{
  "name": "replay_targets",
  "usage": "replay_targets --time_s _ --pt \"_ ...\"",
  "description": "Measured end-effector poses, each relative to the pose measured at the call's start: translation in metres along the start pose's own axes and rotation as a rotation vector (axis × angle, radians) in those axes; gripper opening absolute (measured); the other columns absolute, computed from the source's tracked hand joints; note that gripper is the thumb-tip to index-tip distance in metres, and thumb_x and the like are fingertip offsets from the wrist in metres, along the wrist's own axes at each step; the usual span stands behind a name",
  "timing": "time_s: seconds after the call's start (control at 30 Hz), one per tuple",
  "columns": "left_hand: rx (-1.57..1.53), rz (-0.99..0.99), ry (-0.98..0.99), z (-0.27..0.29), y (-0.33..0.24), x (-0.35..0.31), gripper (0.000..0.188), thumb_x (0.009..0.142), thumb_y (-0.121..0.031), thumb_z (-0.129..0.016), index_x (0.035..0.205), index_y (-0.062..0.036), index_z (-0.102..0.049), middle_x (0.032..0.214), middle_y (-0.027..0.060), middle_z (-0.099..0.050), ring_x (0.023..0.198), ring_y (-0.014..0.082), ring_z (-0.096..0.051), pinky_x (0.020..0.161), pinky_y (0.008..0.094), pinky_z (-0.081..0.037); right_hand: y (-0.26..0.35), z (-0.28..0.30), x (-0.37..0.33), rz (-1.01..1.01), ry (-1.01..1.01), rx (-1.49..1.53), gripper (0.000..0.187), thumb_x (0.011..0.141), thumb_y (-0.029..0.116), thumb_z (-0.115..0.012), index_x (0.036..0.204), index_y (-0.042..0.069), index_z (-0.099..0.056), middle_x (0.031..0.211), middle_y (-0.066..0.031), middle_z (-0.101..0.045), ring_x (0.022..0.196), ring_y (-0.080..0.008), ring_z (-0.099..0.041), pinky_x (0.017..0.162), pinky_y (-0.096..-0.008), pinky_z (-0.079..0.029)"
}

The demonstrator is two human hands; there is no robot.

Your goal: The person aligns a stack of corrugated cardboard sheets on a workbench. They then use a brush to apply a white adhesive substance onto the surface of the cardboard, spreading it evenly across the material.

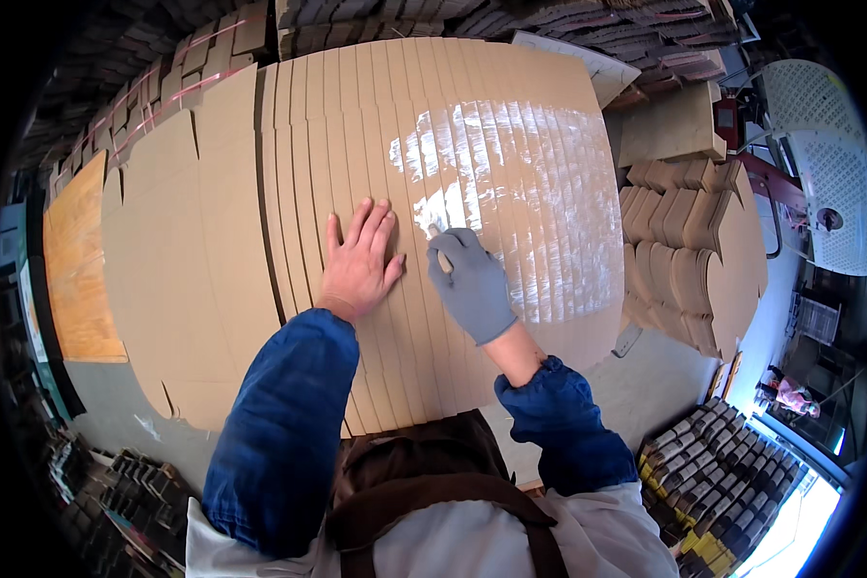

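Overlapping brown cardboard sheets (308,212) lie fanned out in narrow strips before me. Wet white glue (496,144) covers much of their right half in streaks. My left hand (359,260), bare, rests flat on the strips with its fingers apart, left of the glue. My right hand (470,279), in a grey glove, is closed round a brush (434,231). Only a little of its pale handle shows; the hand hides most of it. Its front end meets the glue's left edge.
A larger flat cardboard sheet (183,260) lies to the left, beside an orange wooden board (79,260). Stacked cardboard pieces (679,217) stand at the right. Tied cardboard bundles (154,96) line the far left. A perforated white chair (828,164) is at the far right.
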State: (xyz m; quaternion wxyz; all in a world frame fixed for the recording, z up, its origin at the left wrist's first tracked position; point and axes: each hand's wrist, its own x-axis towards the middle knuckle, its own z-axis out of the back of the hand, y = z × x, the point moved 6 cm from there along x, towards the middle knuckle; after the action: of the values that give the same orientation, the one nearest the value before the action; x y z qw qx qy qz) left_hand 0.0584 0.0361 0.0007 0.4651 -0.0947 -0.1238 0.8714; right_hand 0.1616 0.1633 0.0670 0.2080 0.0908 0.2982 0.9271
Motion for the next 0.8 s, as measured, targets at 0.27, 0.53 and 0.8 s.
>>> replay_targets --time_s 0.27,0.53,0.8 --pt "-0.006 0.003 -0.015 -0.002 0.003 0.000 0.064 0.091 -0.037 -0.060 0.145 -0.0064 -0.044 0.159 0.0067 -0.036 0.151 0.0268 -0.025 0.118 0.0635 -0.017 -0.035 0.049 0.039 0.061 -0.196 -0.139 0.027 0.084 0.010 -0.068 0.110 0.014 -0.062 0.120 -0.0071 -0.061 0.085 -0.0323 -0.069 0.072 -0.0410 -0.058" --pt "-0.011 0.010 0.004 -0.004 0.003 0.000 0.065 0.091 -0.039 -0.059 0.147 -0.0090 -0.043 0.160 0.0035 -0.033 0.152 0.0254 -0.024 0.118 0.0648 -0.018 -0.119 0.053 0.075 -0.199 -0.067 -0.329 0.012 0.094 0.016 -0.060 0.104 0.008 -0.061 0.105 -0.0145 -0.064 0.087 -0.0356 -0.068 0.075 -0.0443 -0.057" --pt "0.000 0.019 0.040 -0.006 0.000 0.000 0.067 0.092 -0.038 -0.058 0.149 -0.0078 -0.040 0.161 0.0052 -0.033 0.152 0.0266 -0.023 0.120 0.0633 -0.016 -0.130 0.084 0.038 -0.205 -0.224 -0.100 0.011 0.093 0.019 -0.064 0.101 0.012 -0.065 0.101 -0.0136 -0.064 0.081 -0.0367 -0.067 0.074 -0.0432 -0.055"
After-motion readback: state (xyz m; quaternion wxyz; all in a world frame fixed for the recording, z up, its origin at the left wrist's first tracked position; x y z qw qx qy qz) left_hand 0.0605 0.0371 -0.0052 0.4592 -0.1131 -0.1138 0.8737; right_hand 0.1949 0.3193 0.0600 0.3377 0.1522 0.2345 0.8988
